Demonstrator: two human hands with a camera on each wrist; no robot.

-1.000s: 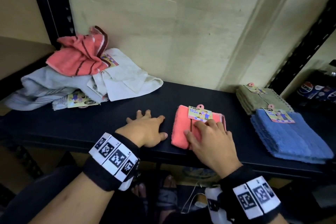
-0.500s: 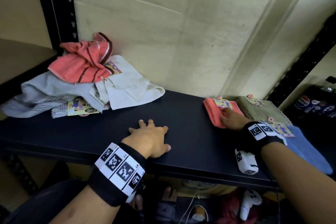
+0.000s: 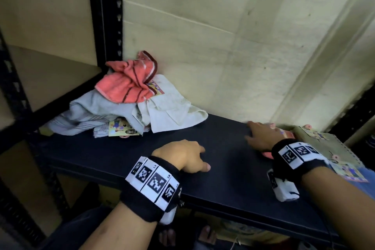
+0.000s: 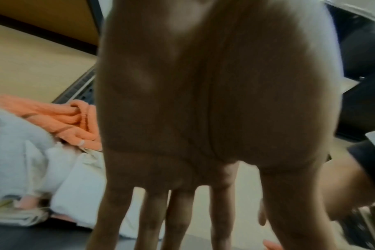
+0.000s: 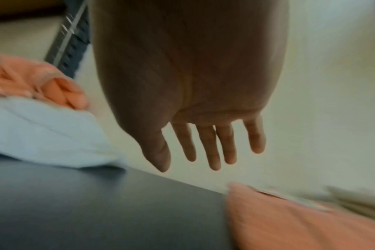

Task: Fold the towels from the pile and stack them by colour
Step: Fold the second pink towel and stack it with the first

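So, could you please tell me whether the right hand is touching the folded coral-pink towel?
Apart. In the right wrist view, the right hand hangs open above the folded coral-pink towel, with pale wall showing between the fingertips and the cloth.

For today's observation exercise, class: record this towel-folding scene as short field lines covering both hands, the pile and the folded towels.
left hand: open, resting on the black shelf
right hand: open, fingers spread, above the folded coral towel
pile: unfolded, with a coral striped towel on top, grey and white beneath
folded olive towel: right of the coral one
tags: paper labels on the towels
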